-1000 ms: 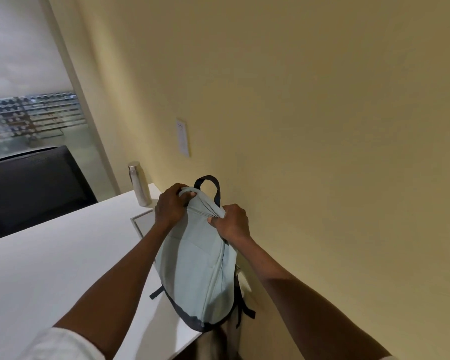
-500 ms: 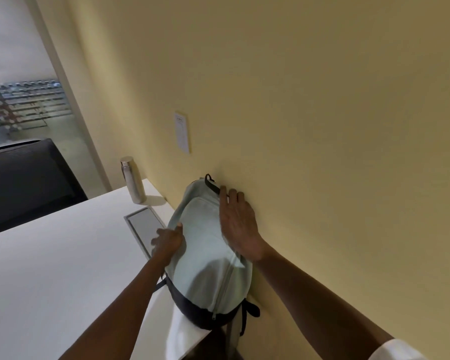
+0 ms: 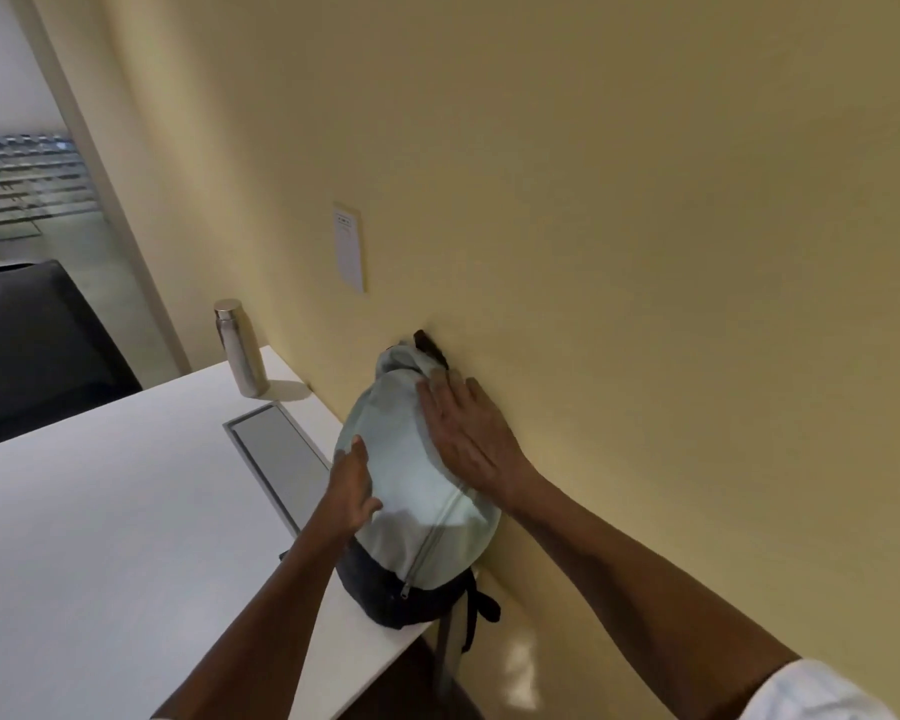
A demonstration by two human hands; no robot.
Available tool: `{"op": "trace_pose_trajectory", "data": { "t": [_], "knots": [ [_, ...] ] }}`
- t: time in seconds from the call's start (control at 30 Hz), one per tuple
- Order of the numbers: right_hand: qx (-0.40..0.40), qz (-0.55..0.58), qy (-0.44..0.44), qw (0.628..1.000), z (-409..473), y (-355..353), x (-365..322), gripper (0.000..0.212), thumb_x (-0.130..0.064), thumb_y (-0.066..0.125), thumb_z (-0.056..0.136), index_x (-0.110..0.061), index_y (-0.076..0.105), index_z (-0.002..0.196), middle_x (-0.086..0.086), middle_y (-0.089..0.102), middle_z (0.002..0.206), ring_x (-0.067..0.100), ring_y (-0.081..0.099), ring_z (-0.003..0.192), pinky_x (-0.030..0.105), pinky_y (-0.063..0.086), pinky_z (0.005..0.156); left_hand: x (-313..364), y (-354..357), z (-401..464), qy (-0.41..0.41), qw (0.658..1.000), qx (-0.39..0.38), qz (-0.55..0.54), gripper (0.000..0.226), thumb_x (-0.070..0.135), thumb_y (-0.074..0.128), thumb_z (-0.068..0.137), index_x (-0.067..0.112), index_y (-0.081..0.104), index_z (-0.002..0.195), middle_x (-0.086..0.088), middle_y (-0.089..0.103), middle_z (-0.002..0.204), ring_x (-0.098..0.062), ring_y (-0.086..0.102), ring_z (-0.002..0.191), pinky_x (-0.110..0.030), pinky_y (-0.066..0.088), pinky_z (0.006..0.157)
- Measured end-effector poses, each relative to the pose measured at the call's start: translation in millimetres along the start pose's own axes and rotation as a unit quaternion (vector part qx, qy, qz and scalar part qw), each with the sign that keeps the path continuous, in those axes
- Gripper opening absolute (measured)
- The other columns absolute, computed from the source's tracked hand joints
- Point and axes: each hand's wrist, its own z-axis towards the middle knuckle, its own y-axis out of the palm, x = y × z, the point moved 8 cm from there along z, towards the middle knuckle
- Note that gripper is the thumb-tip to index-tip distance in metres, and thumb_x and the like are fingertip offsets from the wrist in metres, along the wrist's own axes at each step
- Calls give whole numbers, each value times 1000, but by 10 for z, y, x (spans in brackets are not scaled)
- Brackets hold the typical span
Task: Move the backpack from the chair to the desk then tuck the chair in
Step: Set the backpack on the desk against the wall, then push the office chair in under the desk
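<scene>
A pale green backpack [image 3: 411,491] with a dark base stands on the white desk [image 3: 100,511] at its right edge, leaning against the yellow wall. Its dark straps hang over the desk's near corner. My right hand [image 3: 468,433] lies flat and spread on the upper front of the backpack. My left hand [image 3: 352,491] presses its left side, fingers apart, gripping nothing. A black chair [image 3: 32,345] shows at the far left behind the desk.
A steel bottle [image 3: 240,348] stands at the desk's far corner by the wall. A grey cable-tray lid [image 3: 276,454] is set into the desk just left of the backpack. A white paper [image 3: 348,246] hangs on the wall above.
One second ago both hands gripped the backpack's top and held it up. It now rests against the wall, and the hands have let go and lie flat on it.
</scene>
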Motion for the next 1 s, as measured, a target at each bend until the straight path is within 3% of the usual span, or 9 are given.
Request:
{"op": "trace_pose_trajectory", "data": {
  "t": [0.1, 0.17, 0.3, 0.37, 0.47, 0.53, 0.63, 0.73, 1.0],
  "knots": [
    [-76, 63, -210, 973, -446, 222, -394, 53, -40, 47, 99, -9, 48, 142, 22, 40, 154, 37, 35, 143, 54, 25, 118, 25, -100, -85, -3, 993, 75, -95, 76, 76, 40, 83, 17, 45, 131, -3, 51, 101, -13, 44, 82, -23, 41, 79],
    [-180, 15, -214, 960, -632, 412, -390, 58, -50, 42, 100, -14, 44, 147, 20, 26, 162, 34, 18, 152, 54, 9, 123, -229, -209, -109, -118, 966, 191, -131, 72, 65, 51, 87, 15, 46, 138, -4, 49, 128, -23, 53, 109, -39, 44, 91],
    [-267, -79, -146, 949, -818, 644, -150, 59, -46, 29, 106, -13, 26, 156, 19, 7, 166, 33, 2, 154, 51, -8, 124, -398, -186, -131, -210, 945, 177, -176, 71, 48, 51, 96, 2, 33, 148, -22, 27, 156, -47, 29, 139, -49, 25, 114],
    [-252, -86, -141, 954, -834, 582, -147, 59, -42, 25, 107, -9, 22, 156, 20, 6, 166, 33, 1, 154, 50, -6, 124, -336, -187, -158, -201, 952, 197, -120, 61, 42, 49, 99, -1, 41, 142, -16, 52, 140, -36, 58, 109, -41, 36, 105],
    [-216, -57, -90, 971, -826, 431, -114, 60, -38, 25, 107, -1, 19, 155, 24, 6, 164, 34, 1, 154, 51, 0, 124, -187, -131, -191, -192, 952, 231, -50, 43, 37, 46, 101, 4, 52, 129, -3, 60, 103, -16, 56, 81, -33, 39, 91],
    [-199, -26, -51, 978, -853, 293, -68, 61, -36, 26, 107, 2, 19, 155, 25, 7, 164, 34, 4, 154, 51, 6, 124, -18, -1, -218, -169, 963, 209, 13, 44, 38, 37, 104, 6, 48, 132, -13, 56, 127, -26, 57, 105, -34, 37, 104],
    [-148, 45, 7, 988, -957, 32, 12, 58, -30, 24, 106, 4, 26, 153, 24, 17, 162, 35, 15, 152, 51, 18, 122, 75, 203, -254, -119, 972, 129, 159, 62, 45, 22, 104, 6, 22, 152, -16, 21, 161, -33, 23, 147, -46, 15, 122],
    [-125, 101, 64, 985, -1131, -128, 126, 58, -28, 24, 105, 7, 30, 151, 27, 23, 159, 40, 23, 149, 52, 23, 120, 144, 364, -429, -102, 957, 112, 249, 66, 52, 18, 102, 15, 8, 156, -6, 0, 165, -27, 0, 152, -45, 3, 122],
    [-153, 110, 149, 971, -1738, -360, 306, 63, -35, 27, 108, 4, 14, 155, 30, 8, 162, 41, 9, 152, 49, 5, 125, 391, 798, -999, -27, 929, 94, 357, 65, 48, 22, 102, 15, 8, 156, -7, -2, 165, -28, -8, 151, -45, 3, 120]
  ]
}}
